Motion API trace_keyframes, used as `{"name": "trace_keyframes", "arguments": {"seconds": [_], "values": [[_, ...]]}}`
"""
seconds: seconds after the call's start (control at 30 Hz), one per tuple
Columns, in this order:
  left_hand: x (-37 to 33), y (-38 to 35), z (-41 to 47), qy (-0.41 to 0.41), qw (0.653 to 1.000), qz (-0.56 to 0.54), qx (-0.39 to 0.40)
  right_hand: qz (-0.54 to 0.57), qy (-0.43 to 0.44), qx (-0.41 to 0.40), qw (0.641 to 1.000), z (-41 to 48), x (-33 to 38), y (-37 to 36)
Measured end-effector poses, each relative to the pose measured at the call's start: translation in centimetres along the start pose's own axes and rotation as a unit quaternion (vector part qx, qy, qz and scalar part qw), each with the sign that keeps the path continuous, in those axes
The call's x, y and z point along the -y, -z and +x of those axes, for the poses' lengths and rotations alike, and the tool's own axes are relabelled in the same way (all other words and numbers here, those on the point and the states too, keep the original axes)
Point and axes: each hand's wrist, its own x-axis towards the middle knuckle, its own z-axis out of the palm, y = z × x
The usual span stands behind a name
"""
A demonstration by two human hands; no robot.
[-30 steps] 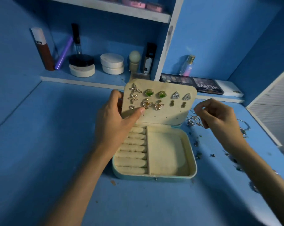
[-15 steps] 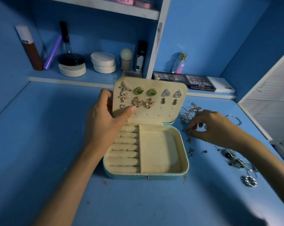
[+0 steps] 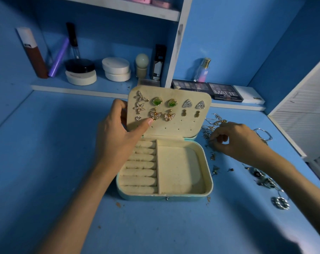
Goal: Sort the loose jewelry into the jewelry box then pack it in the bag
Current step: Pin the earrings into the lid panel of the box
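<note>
1. Right hand (image 3: pixel 238 142) is now lower than a second ago: it has left the panel's right edge and sits low over the bench (image 3: pixel 45 162), among the loose jewelry (image 3: pixel 213 122) just right of the box. Left hand (image 3: pixel 117 136) keeps its place on the panel.
2. Jewelry box (image 3: pixel 166 197): pale teal shell and cream lining, lying open on the bench. Ring rolls fill its left part. The square compartment (image 3: pixel 177 169) on the right holds nothing.
3. Earring panel (image 3: pixel 174 125) stands upright at the back of the box and carries rows of stud earrings, among them a green pair (image 3: pixel 157 101).
4. Left hand grips the panel's left edge, with the thumb pressed on the front by a butterfly earring (image 3: pixel 155 115) and the fingers (image 3: pixel 118 105) wrapped behind.
5. Right hand fingers (image 3: pixel 218 138) are curled, with thumb and forefinger tips drawn close over small pieces. Whether they hold one, I cannot tell.
6. More pieces lie on the bench further right: a bangle (image 3: pixel 263 134) and rings (image 3: pixel 281 203).
7. On the shelf behind are an eyeshadow palette (image 3: pixel 225 92), a perfume bottle (image 3: pixel 202 70) and round compacts (image 3: pixel 116 69).
</note>
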Motion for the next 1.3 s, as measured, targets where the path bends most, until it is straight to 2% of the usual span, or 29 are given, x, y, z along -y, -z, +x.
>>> {"name": "trace_keyframes", "arguments": {"seconds": [0.17,0.3,0.47,0.63,0.7,0.83,1.0,1.13,1.3], "values": [[0.0,0.0,0.0,-0.001,1.0,-0.001,0.003,-0.049,0.006,-0.002,0.999,-0.1,-0.1,0.2],[-0.1,0.0,0.0,-0.002,1.0,-0.003,0.005,-0.119,0.016,0.041,0.992,0.3,0.2,0.7],[0.0,0.0,0.0,-0.005,1.0,-0.011,0.002,-0.118,0.004,0.063,0.991,0.7,0.7,1.0],[0.0,0.2,-0.1,-0.016,1.0,-0.011,-0.002,-0.118,-0.005,0.05,0.992,0.5,0.3,0.5],[0.0,0.6,-0.1,-0.032,0.999,-0.004,0.004,-0.096,-0.006,0.049,0.994,0.4,0.2,0.5],[0.5,1.4,-0.1,-0.066,0.997,0.013,0.032,0.033,0.006,0.012,0.999,1.2,0.9,2.0],[1.1,2.0,0.0,-0.122,0.99,-0.004,0.068,0.179,0.049,-0.006,0.983,3.6,3.4,4.0],[1.7,2.5,-0.3,-0.173,0.979,-0.002,0.106,0.283,0.09,0.086,0.951,5.2,6.5,3.8],[1.6,2.7,-0.6,-0.182,0.977,0.001,0.114,0.293,0.122,0.216,0.924,6.6,9.2,2.8]]}}
